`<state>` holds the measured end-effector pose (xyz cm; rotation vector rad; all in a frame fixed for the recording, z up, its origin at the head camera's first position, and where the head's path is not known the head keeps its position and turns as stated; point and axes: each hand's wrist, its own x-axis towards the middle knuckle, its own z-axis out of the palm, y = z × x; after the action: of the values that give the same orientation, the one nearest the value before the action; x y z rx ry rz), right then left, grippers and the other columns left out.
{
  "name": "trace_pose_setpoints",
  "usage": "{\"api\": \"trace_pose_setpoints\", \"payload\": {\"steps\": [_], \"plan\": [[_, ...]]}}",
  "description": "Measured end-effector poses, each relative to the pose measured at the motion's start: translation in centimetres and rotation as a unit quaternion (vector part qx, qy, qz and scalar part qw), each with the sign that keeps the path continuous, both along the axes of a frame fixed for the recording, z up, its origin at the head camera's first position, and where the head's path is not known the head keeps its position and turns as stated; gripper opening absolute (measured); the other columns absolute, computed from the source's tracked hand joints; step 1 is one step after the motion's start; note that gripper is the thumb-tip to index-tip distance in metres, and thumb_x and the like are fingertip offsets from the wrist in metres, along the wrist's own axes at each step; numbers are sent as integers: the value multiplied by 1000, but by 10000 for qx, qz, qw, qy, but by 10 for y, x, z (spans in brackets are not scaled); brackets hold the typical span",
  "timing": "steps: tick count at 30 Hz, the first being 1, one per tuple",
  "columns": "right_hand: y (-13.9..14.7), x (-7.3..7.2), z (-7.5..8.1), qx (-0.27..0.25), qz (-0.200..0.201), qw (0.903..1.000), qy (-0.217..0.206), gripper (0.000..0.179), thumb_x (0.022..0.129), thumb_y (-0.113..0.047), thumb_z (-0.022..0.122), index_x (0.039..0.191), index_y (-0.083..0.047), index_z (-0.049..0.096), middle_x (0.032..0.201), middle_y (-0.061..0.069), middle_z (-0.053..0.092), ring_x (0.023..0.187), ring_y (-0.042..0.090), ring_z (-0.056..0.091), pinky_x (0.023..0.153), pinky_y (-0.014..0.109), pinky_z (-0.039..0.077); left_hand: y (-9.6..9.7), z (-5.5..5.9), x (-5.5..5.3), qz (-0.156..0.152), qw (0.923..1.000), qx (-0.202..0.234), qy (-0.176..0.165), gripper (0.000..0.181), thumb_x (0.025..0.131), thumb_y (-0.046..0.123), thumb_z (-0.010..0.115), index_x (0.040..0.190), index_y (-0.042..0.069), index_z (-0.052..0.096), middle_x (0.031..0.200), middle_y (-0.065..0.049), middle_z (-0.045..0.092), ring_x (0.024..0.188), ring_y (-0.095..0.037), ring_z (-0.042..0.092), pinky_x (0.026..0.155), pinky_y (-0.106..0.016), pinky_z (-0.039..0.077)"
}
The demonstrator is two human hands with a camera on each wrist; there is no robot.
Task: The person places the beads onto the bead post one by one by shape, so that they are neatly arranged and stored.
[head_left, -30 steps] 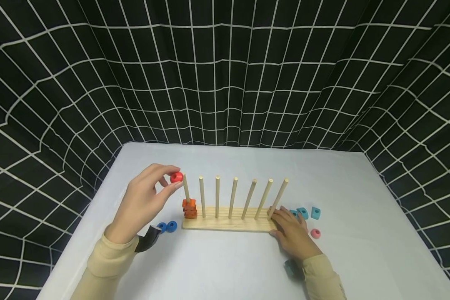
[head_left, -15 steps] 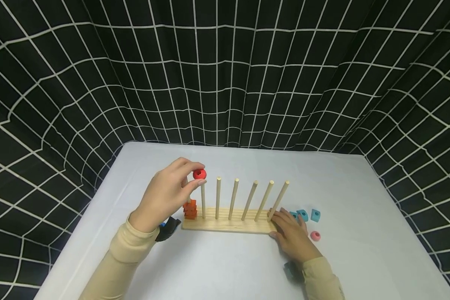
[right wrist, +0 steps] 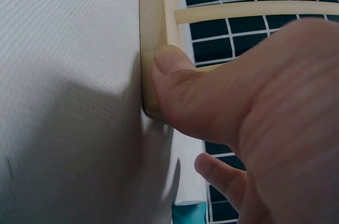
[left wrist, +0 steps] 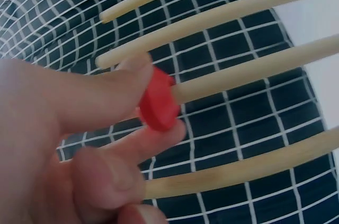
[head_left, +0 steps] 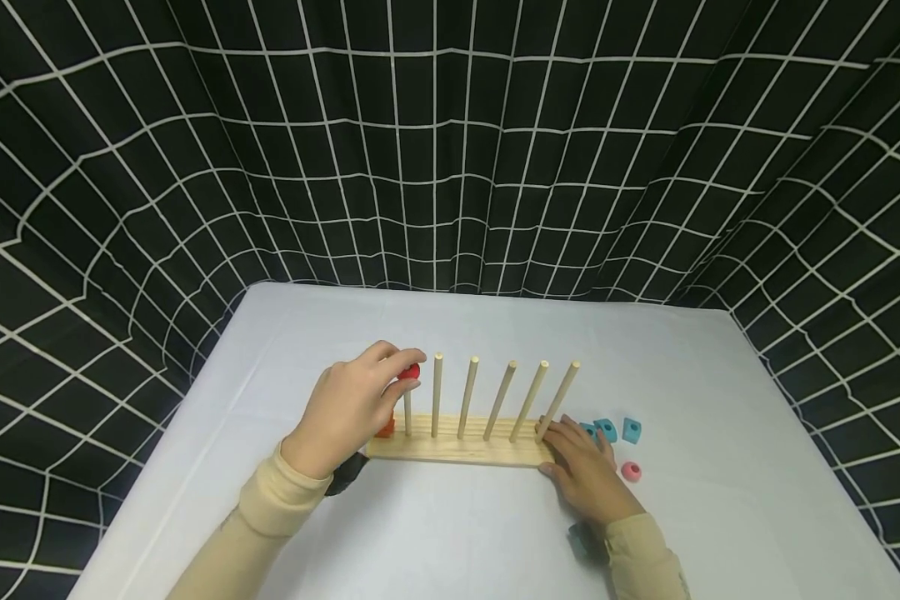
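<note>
My left hand [head_left: 348,408] pinches a red bead [head_left: 410,372] between thumb and fingertips. In the left wrist view the bead [left wrist: 159,99] sits around the upper part of a wooden peg [left wrist: 233,83], the second from the left. The peg stands on a long wooden base [head_left: 457,450] with a row of upright pegs. Orange pieces [head_left: 387,428] are stacked on the leftmost peg, mostly hidden by my left hand. At the base's right end my right hand [head_left: 588,475] grips the board, its thumb [right wrist: 175,70] on the front edge.
Right of my right hand lie several teal blocks [head_left: 607,430] and a pink bead [head_left: 631,472] on the white table [head_left: 720,500]. A dark curtain with a white grid [head_left: 450,150] encloses the table's back and sides.
My left hand has carried the red bead right from beside the first peg to the second peg, then lowered it onto that peg's top. The right hand has stayed at the base.
</note>
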<state>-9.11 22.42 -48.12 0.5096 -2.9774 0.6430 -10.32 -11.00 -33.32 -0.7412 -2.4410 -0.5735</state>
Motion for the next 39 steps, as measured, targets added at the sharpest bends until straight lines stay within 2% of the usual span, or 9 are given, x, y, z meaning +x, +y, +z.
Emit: {"api": "trace_pose_setpoints", "payload": {"steps": [4, 8, 14, 20, 24, 27, 29, 31, 39], "plan": [[0, 0, 1, -1, 8, 10000, -49, 49, 86, -19, 70, 133, -9, 55, 140, 11, 52, 136, 40, 35, 105, 71, 10, 0, -14, 2, 46, 9998, -172, 79, 16, 86, 17, 72, 102, 19, 69, 91, 2, 65, 43, -9, 45, 41, -20, 35], [0, 0, 1, 5, -9, 9999, -107, 50, 87, -20, 70, 133, -9, 55, 140, 11, 51, 137, 39, 34, 105, 71, 9, 0, -32, 2, 58, 9991, -410, 78, 15, 84, 16, 74, 98, 19, 69, 91, 2, 64, 44, -8, 49, 41, -22, 38], [1, 0, 1, -30, -53, 9998, -166, 50, 86, -19, 70, 133, -10, 55, 141, 11, 51, 137, 39, 33, 106, 71, 8, 2, -62, 0, 86, 9986, -497, -156, 16, 81, 15, 77, 94, 20, 69, 85, 3, 64, 43, -7, 45, 41, -21, 37], [-1, 0, 1, -39, -59, 9996, -265, 51, 86, -21, 70, 134, -10, 54, 142, 10, 50, 138, 39, 32, 106, 71, 7, 3, -85, 0, 235, 9973, -650, -263, 16, 79, 16, 79, 91, 21, 69, 79, 5, 65, 45, -8, 49, 41, -21, 35], [0, -1, 1, -33, -64, 9995, -295, 51, 87, -22, 69, 135, -11, 54, 142, 10, 49, 138, 38, 31, 107, 70, 5, 6, -98, 0, 448, 9930, -1083, -117, 17, 76, 17, 80, 86, 20, 67, 73, 3, 63, 43, -11, 48, 37, -22, 33], [0, -1, 2, -42, -47, 9996, -292, 51, 87, -22, 69, 135, -10, 54, 142, 10, 49, 139, 38, 31, 107, 71, 5, 9, -107, 0, 636, 9849, -1608, 73, 16, 77, 17, 79, 82, 19, 64, 71, 0, 62, 40, -12, 45, 34, -24, 33], [-1, -1, 3, -41, -42, 9996, -267, 51, 87, -21, 70, 134, -10, 54, 142, 10, 50, 138, 38, 31, 106, 71, 6, 10, -112, 0, 697, 9798, -1871, 139, 13, 80, 17, 77, 82, 18, 64, 70, -1, 61, 39, -12, 42, 34, -24, 33], [-1, -1, 3, -25, -51, 9997, -237, 51, 86, -21, 70, 134, -11, 54, 142, 10, 50, 138, 38, 32, 106, 71, 7, 10, -115, 0, 710, 9778, -1965, 150, 10, 81, 16, 75, 83, 17, 66, 72, -3, 63, 40, -13, 44, 34, -25, 35], [-2, 0, 3, -5, -120, 9996, -242, 52, 85, -20, 71, 134, -11, 55, 141, 10, 51, 138, 38, 33, 106, 71, 7, 12, -118, 2, 647, 9794, -1914, 27, 12, 79, 11, 76, 85, 15, 67, 77, -5, 65, 42, -15, 51, 35, -27, 39]]}}
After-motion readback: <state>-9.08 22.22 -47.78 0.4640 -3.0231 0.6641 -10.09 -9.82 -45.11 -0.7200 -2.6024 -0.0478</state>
